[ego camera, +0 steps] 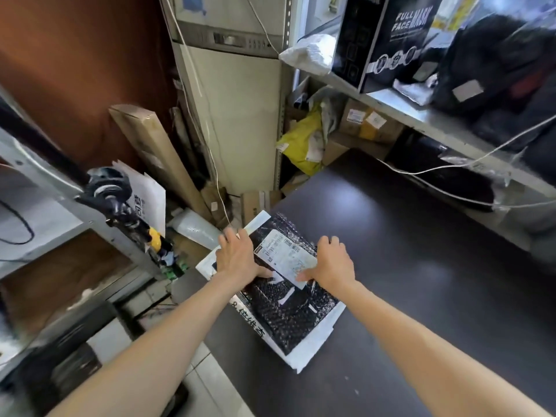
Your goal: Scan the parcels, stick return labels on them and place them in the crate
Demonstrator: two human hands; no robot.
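A flat parcel (288,314) in black bubble wrap with white edges lies on the near left corner of the dark table (406,266). A white printed label (285,255) lies on its top. My left hand (237,254) lies on the parcel's left side, its fingers reaching toward the parcel's far edge, thumb by the label's left edge. My right hand (331,261) rests on the label's right side, thumb on its near corner. No scanner or crate is visible.
Metal shelves on the right hold a black "Full Face Mask" box (388,37), dark bags and boxes. A white cable (451,167) hangs across the table's far side. A long cardboard box (156,152), a yellow bag (304,142) and a white cabinet stand behind.
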